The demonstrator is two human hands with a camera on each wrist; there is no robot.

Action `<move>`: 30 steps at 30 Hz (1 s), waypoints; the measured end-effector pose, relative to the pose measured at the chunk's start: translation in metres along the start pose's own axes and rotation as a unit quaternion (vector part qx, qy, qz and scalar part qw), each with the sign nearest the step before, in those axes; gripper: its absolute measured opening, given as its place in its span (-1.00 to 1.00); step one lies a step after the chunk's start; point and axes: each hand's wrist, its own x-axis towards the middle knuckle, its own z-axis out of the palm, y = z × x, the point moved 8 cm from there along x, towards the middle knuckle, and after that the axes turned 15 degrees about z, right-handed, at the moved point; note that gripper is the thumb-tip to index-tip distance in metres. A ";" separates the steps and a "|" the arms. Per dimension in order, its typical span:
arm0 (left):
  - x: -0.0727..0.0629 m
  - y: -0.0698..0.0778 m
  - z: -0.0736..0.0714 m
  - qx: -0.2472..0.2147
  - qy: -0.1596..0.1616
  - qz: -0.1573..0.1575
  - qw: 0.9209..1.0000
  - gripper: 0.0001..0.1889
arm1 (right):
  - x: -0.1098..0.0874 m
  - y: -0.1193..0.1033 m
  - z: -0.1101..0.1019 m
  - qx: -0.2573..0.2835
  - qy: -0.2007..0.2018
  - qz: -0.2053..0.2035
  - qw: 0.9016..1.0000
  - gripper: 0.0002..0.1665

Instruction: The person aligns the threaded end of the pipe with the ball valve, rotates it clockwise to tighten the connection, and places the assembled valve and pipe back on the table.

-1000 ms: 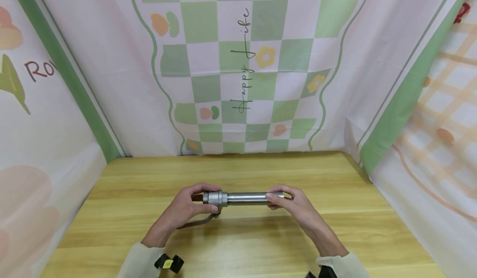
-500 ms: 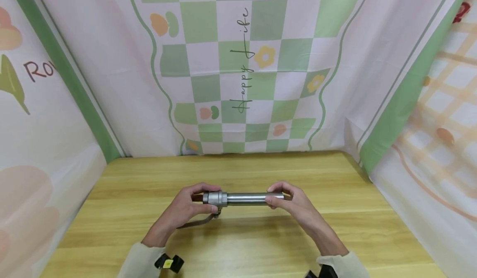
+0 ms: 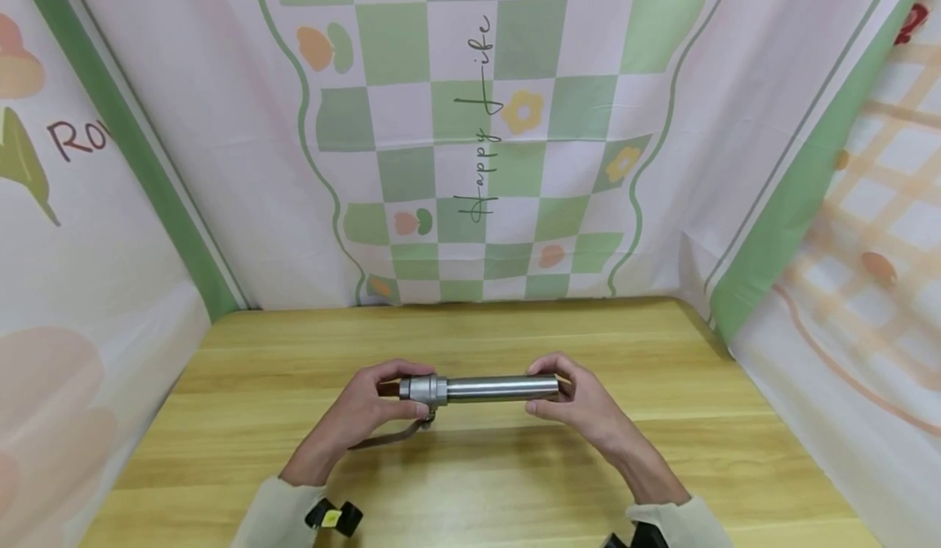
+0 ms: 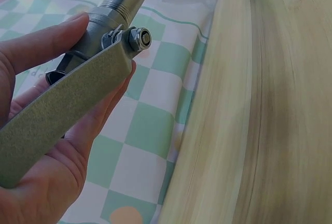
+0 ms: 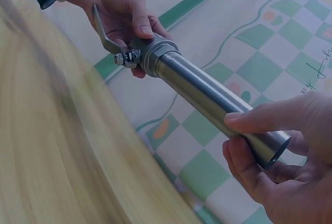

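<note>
My left hand [image 3: 358, 411] grips a metal ball valve [image 3: 424, 389], thumb on the near side and fingers on the far side. Its bent lever handle [image 3: 390, 438] points back toward the left wrist and fills much of the left wrist view, where a nut [image 4: 139, 39] shows on the lever's pivot. A shiny steel pipe [image 3: 500, 389] extends rightward from the valve, with threads visible at the joint in the right wrist view. Around the pipe's free end curl the thumb and fingers of my right hand [image 3: 590, 407]; the open pipe mouth [image 5: 277, 154] shows between them.
Below the hands lies a wood-grain table [image 3: 470, 483]. Behind it hangs a curtain [image 3: 470, 164] with a green check pattern, and printed cloth [image 3: 867, 287] encloses the sides. Black wrist cameras [image 3: 334, 519] sit at both cuffs.
The right thumb has slid down off the pipe's top toward its near lower side, baring the pipe end. The pipe has risen very slightly. The left hand stays put on the valve.
</note>
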 end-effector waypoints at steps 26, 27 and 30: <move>0.000 0.000 -0.001 0.013 0.001 -0.001 1.000 -0.49 | 0.001 0.005 -0.001 -0.019 -0.008 0.026 0.999 -0.44; 0.000 0.000 -0.002 0.015 0.001 -0.001 1.000 -0.49 | 0.001 0.005 -0.001 -0.019 -0.009 0.026 0.999 -0.44; 0.000 0.000 -0.002 0.019 0.002 -0.002 1.000 -0.49 | 0.000 0.005 -0.001 -0.019 -0.010 0.028 0.999 -0.43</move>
